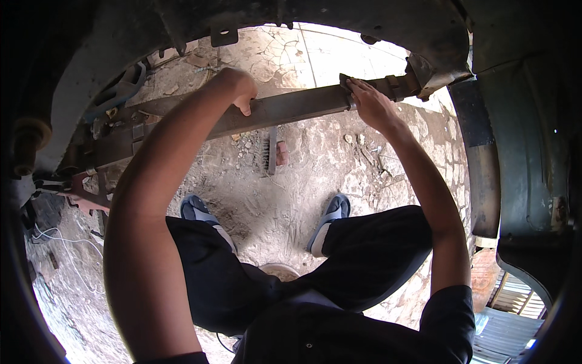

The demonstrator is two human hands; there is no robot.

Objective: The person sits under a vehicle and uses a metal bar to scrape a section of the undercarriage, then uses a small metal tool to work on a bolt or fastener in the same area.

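A long brown-grey leaf spring (297, 104) runs across in front of me beneath the vehicle, with clamp bands near its ends. My left hand (238, 88) is closed at its upper edge, left of the middle, thumb down against the near face; the other fingers are mostly hidden. Farther right, my right hand (373, 104) presses a small dark sheet (345, 83), like folded sandpaper, against the spring, fingers together over it. On the ground below the spring lies a wire brush (271, 155) with dark bristles, beside a reddish block (281, 153).
Dark vehicle bodywork (339, 15) arches over the far side, and a green-grey panel (524, 151) stands at the right. A white cable (73, 258) trails over the ground at left. My sandalled feet are planted apart; a round seat (279, 270) shows between my legs.
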